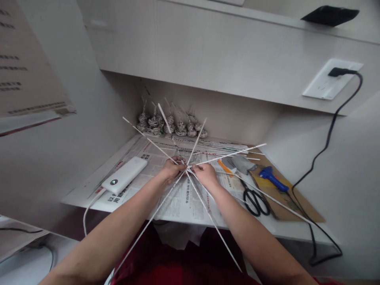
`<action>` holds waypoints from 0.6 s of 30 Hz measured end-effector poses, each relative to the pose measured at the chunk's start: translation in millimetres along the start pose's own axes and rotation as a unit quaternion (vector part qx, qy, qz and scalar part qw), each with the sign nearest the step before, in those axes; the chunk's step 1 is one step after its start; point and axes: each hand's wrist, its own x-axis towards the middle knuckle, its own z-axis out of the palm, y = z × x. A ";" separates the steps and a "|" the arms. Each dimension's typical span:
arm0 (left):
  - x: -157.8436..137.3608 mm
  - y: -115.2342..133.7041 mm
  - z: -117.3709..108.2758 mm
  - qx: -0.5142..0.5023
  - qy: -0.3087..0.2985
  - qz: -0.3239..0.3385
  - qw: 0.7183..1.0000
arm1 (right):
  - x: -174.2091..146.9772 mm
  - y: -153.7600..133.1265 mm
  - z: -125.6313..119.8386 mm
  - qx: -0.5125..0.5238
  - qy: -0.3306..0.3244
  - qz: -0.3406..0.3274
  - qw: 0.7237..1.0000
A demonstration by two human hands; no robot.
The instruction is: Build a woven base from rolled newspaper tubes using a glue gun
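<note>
Long thin rolled-paper sticks (pixel 233 153) cross at one centre and fan out in all directions like a star. My left hand (pixel 173 169) pinches the crossing point from the left. From the right, my right hand (pixel 205 174) grips the same centre, its fingers closed on the sticks close to the other hand. Some sticks point away toward the back, and others run down past my forearms toward my lap. The fingers hide how the sticks are joined at the middle.
Newspaper (pixel 178 202) covers the shelf. Woven gourd shapes (pixel 181 128) line the back, before a bundle of paper sticks (pixel 219 147). A white power bank (pixel 124 173) lies left. To the right are black scissors (pixel 257 201), a blue glue gun (pixel 273 179), cardboard (pixel 292 209) and a cable (pixel 319 150).
</note>
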 end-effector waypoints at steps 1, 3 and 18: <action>0.5 -0.9 0.0 0.003 0.005 0.008 1.000 | 0.9 0.9 1.9 0.053 -0.016 0.015 0.998; 1.5 -2.0 -0.2 0.009 0.005 0.028 1.000 | 2.2 0.9 5.2 0.171 -0.051 0.050 0.983; -2.2 9.3 2.2 -0.018 0.075 -0.046 0.996 | 11.1 -12.7 21.7 0.320 -0.017 0.117 0.940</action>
